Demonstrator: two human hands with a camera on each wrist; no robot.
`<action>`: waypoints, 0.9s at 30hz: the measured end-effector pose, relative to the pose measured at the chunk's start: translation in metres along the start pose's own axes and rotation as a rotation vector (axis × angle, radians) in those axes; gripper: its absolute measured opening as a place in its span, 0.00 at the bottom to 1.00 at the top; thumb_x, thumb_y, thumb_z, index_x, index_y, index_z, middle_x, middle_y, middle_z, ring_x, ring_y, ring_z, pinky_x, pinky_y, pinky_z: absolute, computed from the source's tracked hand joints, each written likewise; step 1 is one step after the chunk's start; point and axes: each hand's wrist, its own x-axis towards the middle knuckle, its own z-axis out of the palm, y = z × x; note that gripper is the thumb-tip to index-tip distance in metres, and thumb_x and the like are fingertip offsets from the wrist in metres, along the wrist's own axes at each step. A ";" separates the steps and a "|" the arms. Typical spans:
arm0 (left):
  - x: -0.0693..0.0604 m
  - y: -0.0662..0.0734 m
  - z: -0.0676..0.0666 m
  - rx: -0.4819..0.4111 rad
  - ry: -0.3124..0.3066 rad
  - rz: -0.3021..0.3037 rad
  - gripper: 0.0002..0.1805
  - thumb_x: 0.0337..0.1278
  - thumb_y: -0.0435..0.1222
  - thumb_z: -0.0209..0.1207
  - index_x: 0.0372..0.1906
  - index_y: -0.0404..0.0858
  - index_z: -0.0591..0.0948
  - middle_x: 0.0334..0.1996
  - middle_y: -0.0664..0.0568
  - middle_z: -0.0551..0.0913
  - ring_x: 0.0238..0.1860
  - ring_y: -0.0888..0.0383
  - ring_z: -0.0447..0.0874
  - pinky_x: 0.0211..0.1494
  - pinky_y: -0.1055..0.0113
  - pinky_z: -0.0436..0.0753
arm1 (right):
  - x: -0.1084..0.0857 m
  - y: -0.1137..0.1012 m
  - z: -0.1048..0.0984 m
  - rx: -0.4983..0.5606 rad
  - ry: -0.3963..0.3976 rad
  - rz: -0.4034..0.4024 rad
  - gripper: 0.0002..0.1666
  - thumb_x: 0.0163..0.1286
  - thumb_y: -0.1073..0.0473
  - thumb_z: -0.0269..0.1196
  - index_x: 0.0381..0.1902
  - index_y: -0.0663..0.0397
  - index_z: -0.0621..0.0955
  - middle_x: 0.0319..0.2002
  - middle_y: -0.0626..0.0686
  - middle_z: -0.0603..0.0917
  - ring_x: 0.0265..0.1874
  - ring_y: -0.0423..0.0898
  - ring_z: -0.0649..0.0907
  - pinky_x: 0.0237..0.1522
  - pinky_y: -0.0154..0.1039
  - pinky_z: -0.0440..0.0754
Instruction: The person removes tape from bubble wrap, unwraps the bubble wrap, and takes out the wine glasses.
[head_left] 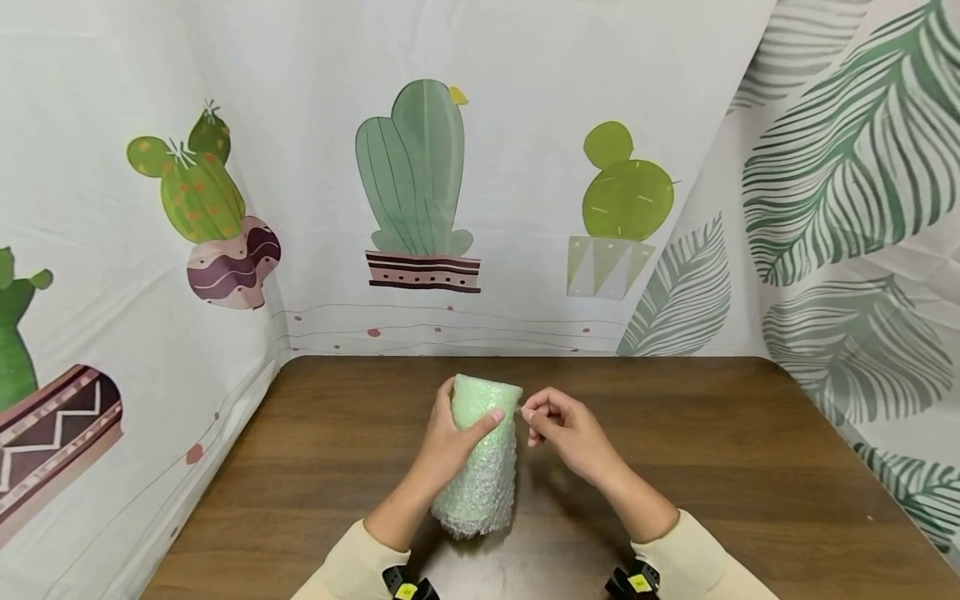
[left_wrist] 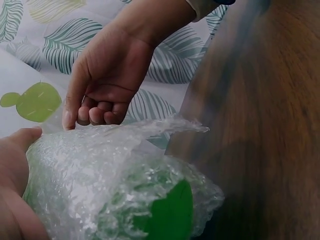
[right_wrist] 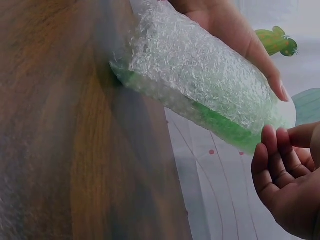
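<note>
Bubble-wrapped green cylinder [head_left: 480, 467] is being held at a slant over the middle of the bench [head_left: 660, 433], its far end raised; whether its near end is being supported by the wood cannot be told. It is being clasped by the left grip [head_left: 448, 437], with the thumb laid across the upper part. Near the raised end, thumb and fingertip of the right grip [head_left: 566, 425] are being pressed together, apparently on a thin edge of the bubble wrap [head_left: 491, 500]. Steadiness seems to be being supplied by one side alone, so a twist or slip is being risked should that edge be tugged hard, slick film being clasped. A tear is also being invited by so small a pinch. In the left wrist view, a loose flap [left_wrist: 185, 125] is jutting out near a green patch [left_wrist: 172, 210]; snagging is being risked there.
</note>
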 end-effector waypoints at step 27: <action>-0.009 0.004 0.005 0.169 0.064 0.078 0.60 0.45 0.64 0.71 0.79 0.50 0.53 0.72 0.46 0.63 0.60 0.46 0.75 0.56 0.50 0.80 | 0.000 -0.003 0.000 0.105 -0.115 0.027 0.13 0.76 0.63 0.59 0.43 0.71 0.69 0.29 0.68 0.85 0.28 0.49 0.89 0.39 0.60 0.86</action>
